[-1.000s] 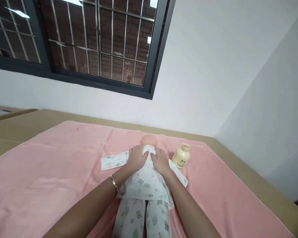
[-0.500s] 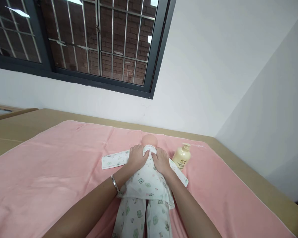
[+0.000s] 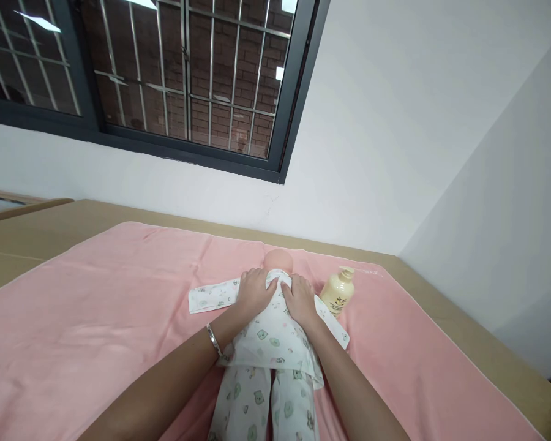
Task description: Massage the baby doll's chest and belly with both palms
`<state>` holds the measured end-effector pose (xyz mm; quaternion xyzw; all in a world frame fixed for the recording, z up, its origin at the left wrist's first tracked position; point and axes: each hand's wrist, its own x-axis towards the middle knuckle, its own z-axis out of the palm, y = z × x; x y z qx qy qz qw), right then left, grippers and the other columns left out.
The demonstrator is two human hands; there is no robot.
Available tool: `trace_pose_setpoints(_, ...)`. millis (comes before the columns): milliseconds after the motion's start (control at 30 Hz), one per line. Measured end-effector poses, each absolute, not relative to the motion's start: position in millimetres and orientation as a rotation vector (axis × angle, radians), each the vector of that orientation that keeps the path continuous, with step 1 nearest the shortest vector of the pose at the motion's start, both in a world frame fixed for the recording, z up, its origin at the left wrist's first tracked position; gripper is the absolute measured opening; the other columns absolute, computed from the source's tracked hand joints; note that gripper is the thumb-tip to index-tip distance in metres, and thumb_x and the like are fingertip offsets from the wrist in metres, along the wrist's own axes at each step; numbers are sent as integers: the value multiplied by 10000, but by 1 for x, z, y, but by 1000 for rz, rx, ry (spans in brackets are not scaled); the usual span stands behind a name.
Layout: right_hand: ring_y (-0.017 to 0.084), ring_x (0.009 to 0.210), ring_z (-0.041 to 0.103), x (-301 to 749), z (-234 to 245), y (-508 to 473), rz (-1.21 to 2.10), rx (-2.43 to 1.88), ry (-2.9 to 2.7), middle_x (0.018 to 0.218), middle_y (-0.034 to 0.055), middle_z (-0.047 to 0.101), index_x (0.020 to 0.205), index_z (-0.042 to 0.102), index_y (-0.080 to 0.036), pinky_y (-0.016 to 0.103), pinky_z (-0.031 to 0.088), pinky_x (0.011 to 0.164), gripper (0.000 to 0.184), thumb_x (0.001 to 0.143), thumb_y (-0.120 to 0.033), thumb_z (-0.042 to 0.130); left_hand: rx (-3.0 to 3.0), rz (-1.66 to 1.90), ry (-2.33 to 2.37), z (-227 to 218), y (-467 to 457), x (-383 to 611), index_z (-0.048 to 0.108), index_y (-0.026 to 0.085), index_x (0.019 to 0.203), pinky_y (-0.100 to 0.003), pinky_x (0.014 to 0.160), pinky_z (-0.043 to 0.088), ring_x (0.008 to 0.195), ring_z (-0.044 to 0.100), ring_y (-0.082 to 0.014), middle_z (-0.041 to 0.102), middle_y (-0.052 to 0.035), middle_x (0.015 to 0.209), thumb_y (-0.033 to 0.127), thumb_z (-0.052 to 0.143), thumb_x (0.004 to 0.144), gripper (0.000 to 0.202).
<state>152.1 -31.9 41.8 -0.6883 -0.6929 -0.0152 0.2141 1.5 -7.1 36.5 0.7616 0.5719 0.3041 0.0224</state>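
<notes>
A baby doll [image 3: 279,261] lies on its back with its head away from me. It wears a white printed long-sleeved top [image 3: 269,337] and matching trousers [image 3: 252,398]. My left hand [image 3: 256,294] rests on the shoulder at the left, fingers laid over it and thumb spread towards the collar. On the other shoulder lies my right hand [image 3: 299,300], its thumb likewise apart on the chest. Both hands look open against the cloth; the undersides of the fingers are hidden. Beside my right hand stands a pale yellow pump bottle [image 3: 338,291], behind the doll's sleeve.
A pink blanket [image 3: 119,318] lies under the doll, over a tan surface [image 3: 92,211]. White wall [image 3: 371,141] rises behind it, with a dark-framed barred window [image 3: 188,147] at upper left. My left wrist wears a silver bracelet [image 3: 213,340].
The view has shifted very slightly. Both hands stay in the same place on the doll's shoulders, and the bottle has not moved.
</notes>
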Motion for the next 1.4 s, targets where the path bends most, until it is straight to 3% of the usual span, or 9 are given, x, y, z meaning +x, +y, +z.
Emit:
trace_pose_setpoints(700,296,1036,500,137,54,-49,-353,-2040,-1839,1069,146,587,1087,575,-156,388,324,852,389,972,-461,362,2489,1164,1922,35,-18,-1,620,161,838,-408,786,340,858,582,-271,659,-112,835,362,423,921,294)
trace_pose_setpoints(1033,249,1155,497,145,55,-39,-88,-1930,-2061,1222,118,604,1289,502,-164,362,305,945,408,1003,-373,300,2432,1119,1715,31,-8,-3,614,177,874,-397,847,371,891,609,-249,685,-95,891,316,449,902,217)
trace_pose_setpoints(1200,227,1119,522,146,56,-39,-136,-1856,-2109,1207,97,619,1277,512,-189,335,323,917,372,1006,-329,298,2489,1134,1514,30,-5,-3,613,189,958,-368,847,391,940,614,-230,693,-66,963,285,452,899,196)
trace_pose_setpoints(1400,243,1026,551,139,60,-46,-324,-1922,-2056,1041,118,654,1094,580,-168,332,337,851,302,993,-329,345,2533,1154,1676,31,-11,-1,606,178,836,-385,802,393,883,606,-252,669,-103,870,286,452,893,197)
